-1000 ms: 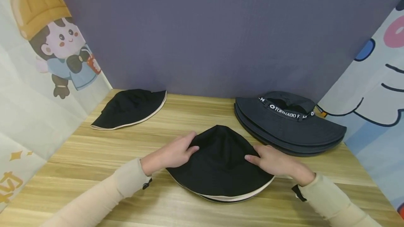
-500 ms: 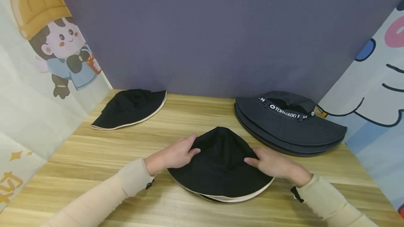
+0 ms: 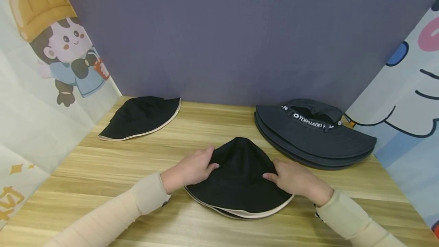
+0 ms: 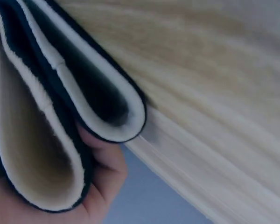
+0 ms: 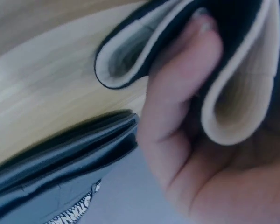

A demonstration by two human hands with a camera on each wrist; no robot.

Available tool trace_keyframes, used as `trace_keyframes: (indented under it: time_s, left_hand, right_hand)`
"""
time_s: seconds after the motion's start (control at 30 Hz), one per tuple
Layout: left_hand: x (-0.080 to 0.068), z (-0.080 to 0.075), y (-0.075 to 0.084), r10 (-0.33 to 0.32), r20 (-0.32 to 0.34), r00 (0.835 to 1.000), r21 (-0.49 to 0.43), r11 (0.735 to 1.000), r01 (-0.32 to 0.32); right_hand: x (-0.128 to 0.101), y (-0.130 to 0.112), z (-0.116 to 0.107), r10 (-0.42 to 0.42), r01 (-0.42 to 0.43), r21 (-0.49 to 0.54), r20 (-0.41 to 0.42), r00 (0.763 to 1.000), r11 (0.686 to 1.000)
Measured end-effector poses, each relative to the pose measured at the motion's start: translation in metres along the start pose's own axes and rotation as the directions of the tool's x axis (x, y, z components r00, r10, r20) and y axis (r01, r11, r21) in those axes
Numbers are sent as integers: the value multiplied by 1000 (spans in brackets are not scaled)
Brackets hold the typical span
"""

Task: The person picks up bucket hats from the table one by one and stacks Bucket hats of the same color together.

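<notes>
A black bucket hat (image 3: 240, 186) with a cream brim edge lies in front of me at the middle of the table, crown pointing away. Beneath it shows the edge of a second black hat (image 4: 139, 116), stacked with it; both brims look folded in the wrist views. My left hand (image 3: 192, 167) grips the upper hat's left side, thumb on top and fingers curled underneath. On the opposite side my right hand (image 3: 295, 178) pinches it likewise. In the right wrist view, fingers (image 5: 186, 70) reach between the two folded brims.
Another black bucket hat (image 3: 140, 119) with a cream edge lies at the back left. At the back right, several dark grey wide-brimmed hats (image 3: 308, 136) are stacked, the top one with a lettered band. A grey panel (image 3: 219, 41) rises behind the wooden table (image 3: 68, 190).
Both hands have drawn slightly closer together, the left one moving right and the right one left. The upper hat's brim looks a little narrower. The other hats have stayed in place.
</notes>
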State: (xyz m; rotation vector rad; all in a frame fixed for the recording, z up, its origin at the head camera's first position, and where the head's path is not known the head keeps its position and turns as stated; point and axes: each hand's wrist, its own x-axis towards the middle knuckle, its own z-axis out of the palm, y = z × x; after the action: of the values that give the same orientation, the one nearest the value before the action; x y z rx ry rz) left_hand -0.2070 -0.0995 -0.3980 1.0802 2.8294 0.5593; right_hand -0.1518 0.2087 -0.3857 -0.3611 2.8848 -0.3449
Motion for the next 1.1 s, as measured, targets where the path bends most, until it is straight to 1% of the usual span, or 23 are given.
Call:
trace_keyframes:
  time_s: [0.1, 0.2, 0.3, 0.47, 0.57, 0.63, 0.73, 0.8, 0.87, 0.9, 0.97, 1.03, 1.1]
  left_hand:
    - [-1, 0, 1, -9, -6, 1000, 50, 999, 9]
    - [-1, -1, 2, -26, 5, 1000, 72, 997, 25]
    - [-1, -2, 3, -50, 24, 998, 81, 996, 48]
    - [0, -6, 7, -102, 55, 993, 93, 991, 97]
    - [-1, -9, 9, -126, 54, 991, 108, 987, 119]
    - [-2, -9, 11, -118, 23, 993, 137, 984, 114]
    - [-5, -11, 14, -63, -84, 994, 227, 970, 81]
    - [-8, -13, 17, -15, -160, 987, 285, 957, 61]
    - [-10, -17, 22, 19, -196, 980, 316, 948, 45]
    - [-12, -19, 25, 21, -187, 982, 311, 950, 39]
    - [-14, -24, 32, 11, -127, 992, 288, 957, 27]
    - [-17, -26, 39, -18, -29, 999, 260, 965, 25]
    - [-20, -26, 45, -49, 72, 996, 241, 970, 30]
  right_hand:
    - [0, -3, -1, 10, -11, -47, -12, 1000, 999]
    - [-1, -5, -1, 12, -13, -66, -19, 1000, 998]
    - [-1, -6, -1, 11, -12, -66, -22, 1000, 998]
    - [-2, -6, -5, 35, -37, -51, -31, 999, 998]
    - [-4, -6, -9, 46, -49, -55, -44, 998, 997]
    - [-6, -8, -12, 56, -61, -71, -66, 996, 996]
    - [-12, -12, -15, 43, -58, -111, -136, 990, 992]
    - [-17, -17, -17, 18, -43, -129, -194, 981, 991]
    - [-21, -22, -18, -16, -16, -132, -235, 972, 991]
    - [-22, -25, -18, -32, 1, -125, -241, 970, 992]
    - [-25, -31, -19, -49, 27, -100, -224, 973, 995]
    - [-26, -35, -18, -54, 42, -72, -173, 983, 997]
    - [-26, -38, -16, -49, 43, -59, -103, 993, 997]
